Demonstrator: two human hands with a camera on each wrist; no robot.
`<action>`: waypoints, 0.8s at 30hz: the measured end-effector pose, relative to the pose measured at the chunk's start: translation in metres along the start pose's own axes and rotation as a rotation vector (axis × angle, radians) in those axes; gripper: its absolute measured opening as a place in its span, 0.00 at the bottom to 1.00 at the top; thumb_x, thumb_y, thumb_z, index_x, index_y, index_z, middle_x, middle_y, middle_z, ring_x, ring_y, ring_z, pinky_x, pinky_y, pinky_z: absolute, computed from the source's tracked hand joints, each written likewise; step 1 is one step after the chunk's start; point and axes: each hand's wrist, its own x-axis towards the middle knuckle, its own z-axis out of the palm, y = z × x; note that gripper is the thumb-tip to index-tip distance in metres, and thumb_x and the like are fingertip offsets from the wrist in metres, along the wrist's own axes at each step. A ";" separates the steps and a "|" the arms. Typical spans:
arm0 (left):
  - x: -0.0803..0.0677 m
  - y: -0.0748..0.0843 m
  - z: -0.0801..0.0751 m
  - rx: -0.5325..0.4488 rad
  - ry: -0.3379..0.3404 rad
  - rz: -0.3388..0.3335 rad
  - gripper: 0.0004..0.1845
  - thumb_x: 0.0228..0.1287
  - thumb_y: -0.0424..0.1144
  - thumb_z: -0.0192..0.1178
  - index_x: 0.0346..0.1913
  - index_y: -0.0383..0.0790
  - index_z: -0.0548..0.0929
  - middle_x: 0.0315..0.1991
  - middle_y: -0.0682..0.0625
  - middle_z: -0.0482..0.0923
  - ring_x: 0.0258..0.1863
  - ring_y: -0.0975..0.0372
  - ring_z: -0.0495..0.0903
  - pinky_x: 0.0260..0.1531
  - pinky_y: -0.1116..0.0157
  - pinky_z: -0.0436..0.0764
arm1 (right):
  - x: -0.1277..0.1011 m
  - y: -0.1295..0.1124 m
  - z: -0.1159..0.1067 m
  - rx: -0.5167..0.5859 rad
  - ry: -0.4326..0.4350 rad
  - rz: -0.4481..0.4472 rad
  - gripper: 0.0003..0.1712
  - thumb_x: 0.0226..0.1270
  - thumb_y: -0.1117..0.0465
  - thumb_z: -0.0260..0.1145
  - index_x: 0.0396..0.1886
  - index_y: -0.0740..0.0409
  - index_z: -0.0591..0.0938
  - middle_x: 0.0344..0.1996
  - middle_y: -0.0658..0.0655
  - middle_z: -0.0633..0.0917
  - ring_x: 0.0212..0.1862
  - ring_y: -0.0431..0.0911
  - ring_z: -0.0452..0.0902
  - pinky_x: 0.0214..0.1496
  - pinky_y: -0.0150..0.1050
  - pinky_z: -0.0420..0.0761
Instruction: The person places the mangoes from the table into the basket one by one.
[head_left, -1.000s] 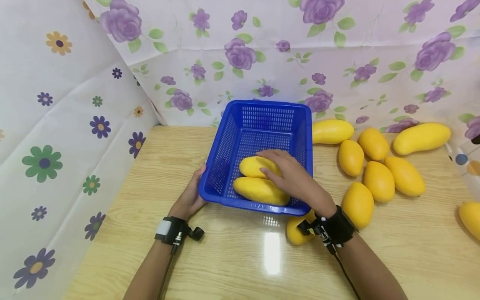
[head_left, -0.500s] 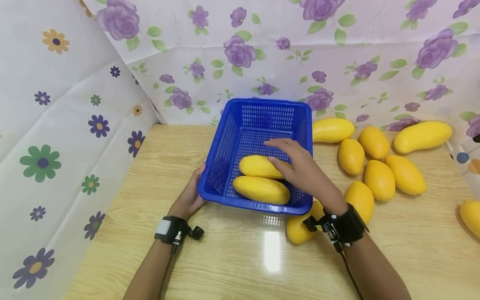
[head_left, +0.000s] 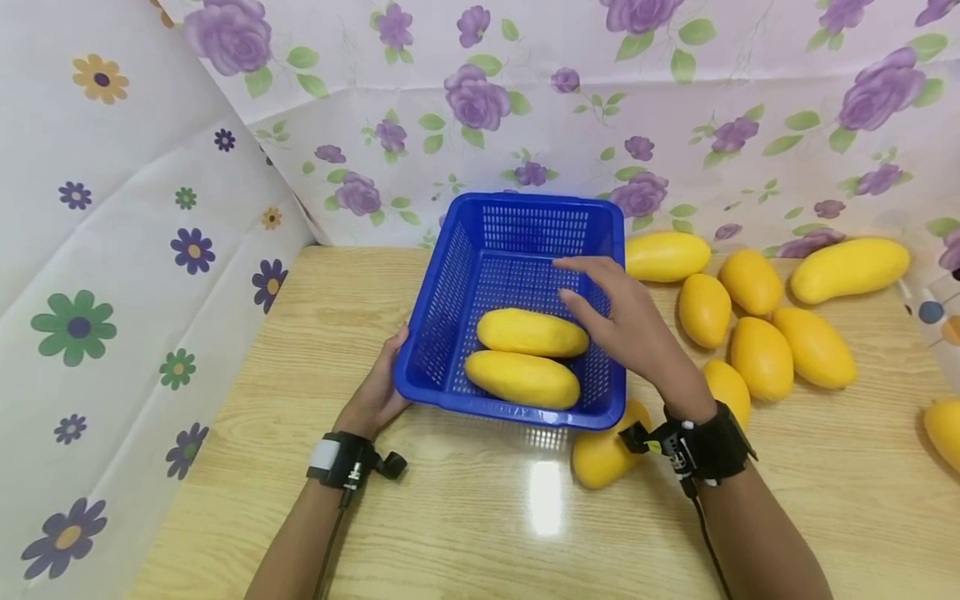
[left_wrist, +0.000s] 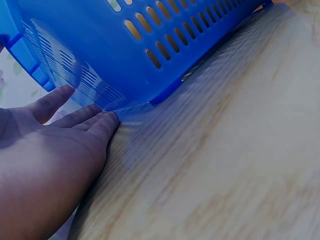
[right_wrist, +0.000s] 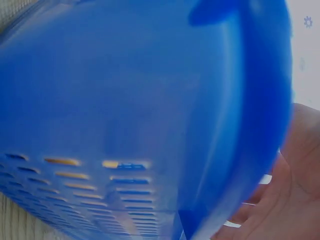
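Right hand lifted off the basket's mangoes, now hovering empty above them

Since a second ago the right hand (head_left: 626, 329) has risen from the two mangoes in the basket (head_left: 528, 354) and hangs over the right wall with fingers loosely spread, holding nothing. Nearest the person, the left hand (head_left: 375, 396) lies flat against the near left corner of the blue basket (head_left: 480, 225), likely steadying it; its fingers (left_wrist: 85, 117) are straight against the base. One mango (head_left: 600, 457) is half hidden under the right wrist and the basket's front edge. Farther off, the loose mangoes (head_left: 761, 358) lie on the table (head_left: 480, 533) to the right, one cut off by the frame. The right wrist view is a blue blur.
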 end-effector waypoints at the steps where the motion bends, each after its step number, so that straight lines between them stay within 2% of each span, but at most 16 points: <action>1: 0.000 0.000 0.000 0.002 0.003 0.000 0.38 0.77 0.65 0.42 0.82 0.55 0.48 0.78 0.36 0.48 0.71 0.48 0.58 0.60 0.55 0.74 | 0.000 0.000 -0.001 0.001 0.007 -0.001 0.23 0.78 0.57 0.61 0.68 0.54 0.77 0.65 0.57 0.77 0.70 0.52 0.68 0.71 0.54 0.67; 9: -0.002 0.001 0.000 -0.005 0.017 0.007 0.38 0.77 0.64 0.43 0.82 0.56 0.49 0.78 0.36 0.49 0.69 0.50 0.60 0.58 0.58 0.75 | 0.001 0.005 -0.006 0.010 0.123 -0.027 0.23 0.76 0.61 0.63 0.68 0.58 0.76 0.65 0.58 0.78 0.70 0.53 0.68 0.71 0.54 0.67; 13: -0.002 0.000 0.000 -0.018 0.025 0.012 0.38 0.77 0.64 0.43 0.82 0.54 0.50 0.77 0.36 0.50 0.67 0.52 0.64 0.56 0.59 0.77 | 0.001 0.012 -0.007 0.012 0.185 0.000 0.24 0.76 0.61 0.63 0.69 0.56 0.75 0.66 0.58 0.77 0.69 0.54 0.70 0.65 0.57 0.73; 16: -0.001 -0.001 -0.001 -0.014 0.025 0.011 0.37 0.77 0.64 0.43 0.81 0.54 0.50 0.76 0.35 0.52 0.65 0.53 0.67 0.55 0.58 0.78 | 0.001 0.018 -0.011 0.013 0.217 0.041 0.25 0.76 0.60 0.63 0.70 0.55 0.74 0.67 0.57 0.76 0.69 0.54 0.69 0.64 0.57 0.73; 20: 0.000 -0.002 -0.001 -0.006 0.019 0.005 0.37 0.77 0.64 0.43 0.81 0.55 0.51 0.76 0.35 0.52 0.65 0.52 0.66 0.54 0.57 0.78 | 0.000 0.027 -0.015 0.026 0.235 0.081 0.26 0.76 0.59 0.62 0.71 0.56 0.73 0.68 0.57 0.75 0.71 0.52 0.66 0.70 0.56 0.67; 24: 0.001 -0.001 -0.001 -0.007 0.018 -0.003 0.38 0.76 0.65 0.44 0.81 0.54 0.51 0.77 0.35 0.51 0.67 0.51 0.65 0.57 0.57 0.77 | 0.000 0.031 -0.019 0.044 0.235 0.113 0.27 0.77 0.58 0.62 0.72 0.56 0.72 0.69 0.58 0.75 0.71 0.53 0.67 0.71 0.56 0.66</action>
